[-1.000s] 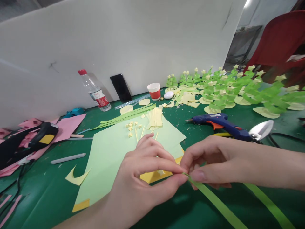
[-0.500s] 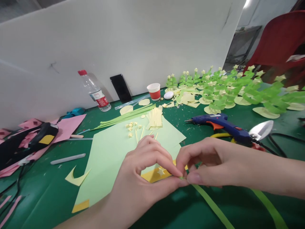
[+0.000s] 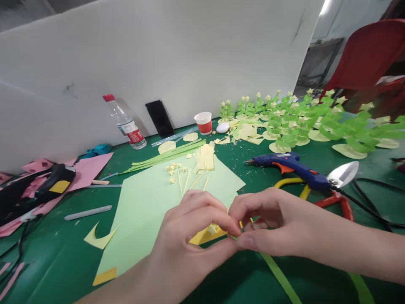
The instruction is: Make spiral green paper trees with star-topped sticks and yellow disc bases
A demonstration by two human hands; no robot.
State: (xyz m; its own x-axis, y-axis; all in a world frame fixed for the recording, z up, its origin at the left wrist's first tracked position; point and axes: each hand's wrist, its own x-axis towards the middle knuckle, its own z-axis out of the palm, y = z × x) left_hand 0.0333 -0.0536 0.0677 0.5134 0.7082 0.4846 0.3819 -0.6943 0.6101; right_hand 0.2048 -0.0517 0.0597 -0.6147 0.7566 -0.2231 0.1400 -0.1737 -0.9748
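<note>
My left hand (image 3: 186, 240) and my right hand (image 3: 268, 221) meet fingertip to fingertip low in the middle of the view. Both pinch the end of a long green paper strip (image 3: 280, 276), which trails down to the right over the green mat (image 3: 63, 261). Just behind my fingers lies a yellow paper piece (image 3: 205, 234) on a pale green sheet (image 3: 152, 202). Thin yellow sticks (image 3: 186, 181) and tiny folded stars (image 3: 173, 169) lie further back on that sheet.
A blue glue gun (image 3: 292, 166) and red-handled scissors (image 3: 341, 181) lie right of the sheet. Green paper trees (image 3: 303, 122) crowd the back right. A water bottle (image 3: 125, 122), a phone (image 3: 160, 118) and a red cup (image 3: 204, 122) stand by the white wall. Pink paper (image 3: 88, 166) and a black glue gun (image 3: 38, 190) are at left.
Both hands have drawn slightly left and closer together, working along the strip's end. The view has tilted a little, showing more of the scissors' handles.
</note>
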